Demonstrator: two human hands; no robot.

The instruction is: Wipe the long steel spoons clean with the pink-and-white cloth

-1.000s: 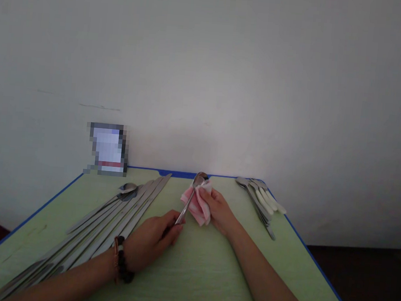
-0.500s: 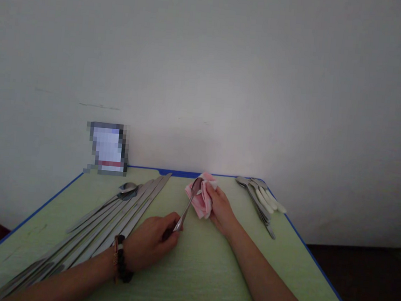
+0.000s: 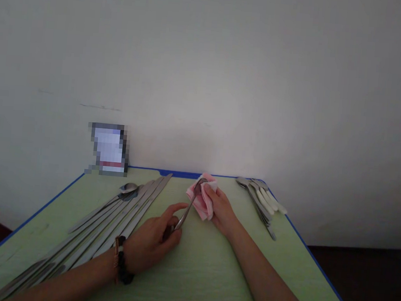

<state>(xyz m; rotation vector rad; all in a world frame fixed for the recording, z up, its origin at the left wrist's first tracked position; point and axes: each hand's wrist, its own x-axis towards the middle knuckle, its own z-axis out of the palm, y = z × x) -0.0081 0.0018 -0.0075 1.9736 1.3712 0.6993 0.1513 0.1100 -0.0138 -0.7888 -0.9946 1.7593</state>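
A metal spoon (image 3: 189, 209) slants over the middle of the table, its bowl pointing away from me. My left hand (image 3: 156, 235) grips its handle, with the index finger stretched out along it. A pink and white cloth (image 3: 205, 206) lies bunched behind and around the spoon's bowl. My right hand (image 3: 220, 208) is closed on this cloth, its thumb pressing the cloth beside the bowl. Left of my left hand lie several table knives (image 3: 135, 212) in a slanting row, with several spoons (image 3: 129, 188) at their far side.
The light green table (image 3: 196, 281) has a blue edge and stands against a pale wall (image 3: 228, 78). A pixelated device with a bright screen (image 3: 109, 147) leans at the back left. Stacked metal cutlery (image 3: 259, 205) and white-handled pieces (image 3: 269, 201) lie at the back right.
My left index finger has lifted and stretched forward along the spoon. The spoon's bowl has turned and shifted slightly right against the cloth. My right hand stays nearly in place.
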